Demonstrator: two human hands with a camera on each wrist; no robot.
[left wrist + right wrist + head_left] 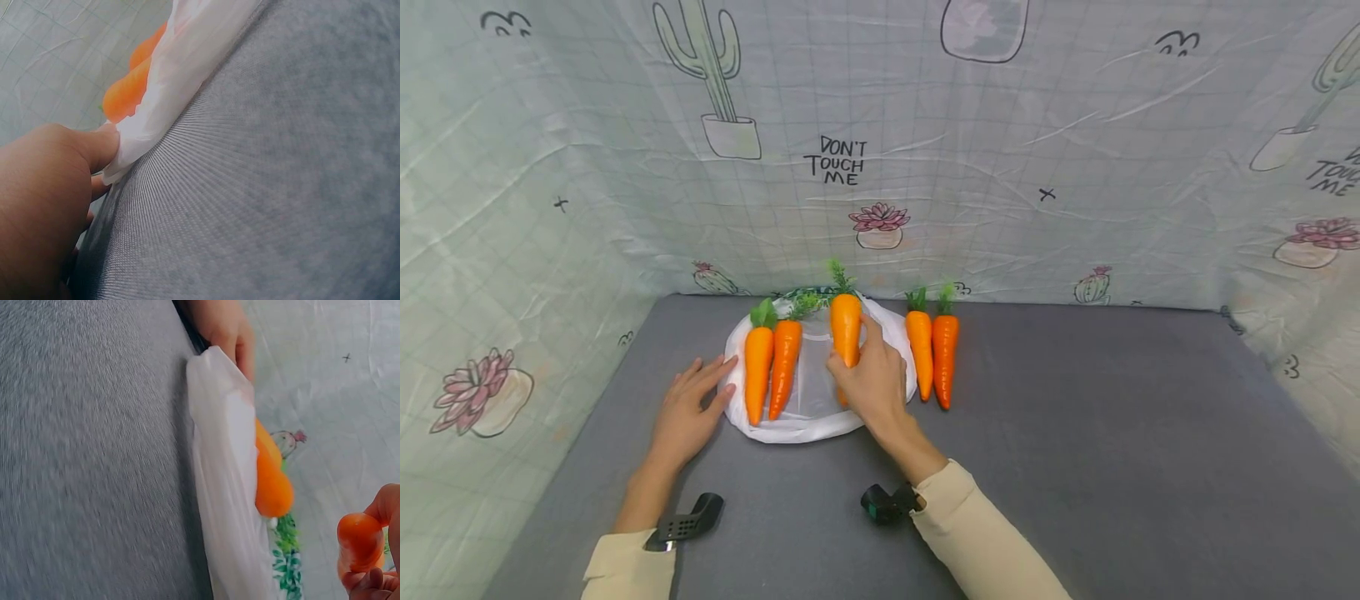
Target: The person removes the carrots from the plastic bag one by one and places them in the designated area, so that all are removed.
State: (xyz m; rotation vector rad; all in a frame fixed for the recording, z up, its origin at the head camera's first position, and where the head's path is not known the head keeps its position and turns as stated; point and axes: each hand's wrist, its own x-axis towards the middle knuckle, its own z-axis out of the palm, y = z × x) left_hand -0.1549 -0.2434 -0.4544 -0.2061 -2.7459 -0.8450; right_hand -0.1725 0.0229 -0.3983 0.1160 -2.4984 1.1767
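A round white plastic bag (805, 432) lies spread with a thick raised rim. Two orange carrots with green tops lie inside at its left: a left carrot (757, 375) and a right carrot (786, 367). My right hand (874, 375) grips another carrot (846, 321) over the bag's right half, leafy end away from me. More orange shows below that hand; whether it is a separate carrot I cannot tell. My left hand (688, 414) touches the bag's left rim with thumb and fingers spread; the thumb (103, 147) rests against the white plastic in the left wrist view.
Just right of the bag, two more carrots lie side by side on the grey table (1112, 433): a lighter carrot (919, 354) and a redder carrot (946, 362). A patterned cloth (970, 167) hangs behind the table. Each wrist wears a black device (688, 521).
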